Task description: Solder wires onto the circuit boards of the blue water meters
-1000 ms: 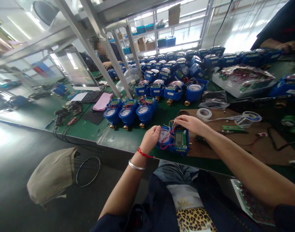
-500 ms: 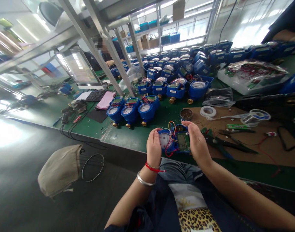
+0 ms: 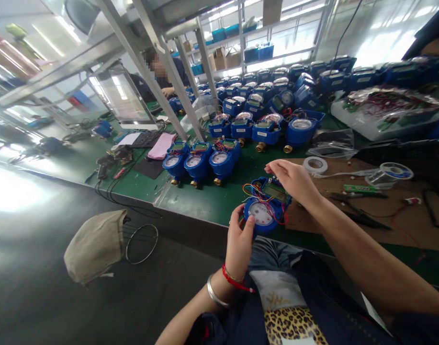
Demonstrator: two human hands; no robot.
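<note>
A blue water meter (image 3: 261,215) with a round white dial, a small display and loose coloured wires lies at the bench edge, its dial towards me. My left hand (image 3: 241,235) grips its near left side, thumb on the dial rim. Over its far right side is my right hand (image 3: 293,181), fingers stretched out and pointing left; whether it touches the casing I cannot tell. Three similar meters (image 3: 222,160) with brass fittings stand in a row to the left.
Many more blue meters (image 3: 265,132) fill the back of the bench. On a brown board at right are a tape roll (image 3: 315,165), a solder spool (image 3: 390,175) and pliers (image 3: 365,218). A monitor (image 3: 124,98) stands left, near metal posts. Another person's hand (image 3: 168,92) shows behind.
The meter has turned so its dial now faces me instead of left. My right hand has moved from its right side to above its far side; my left hand still holds it.
</note>
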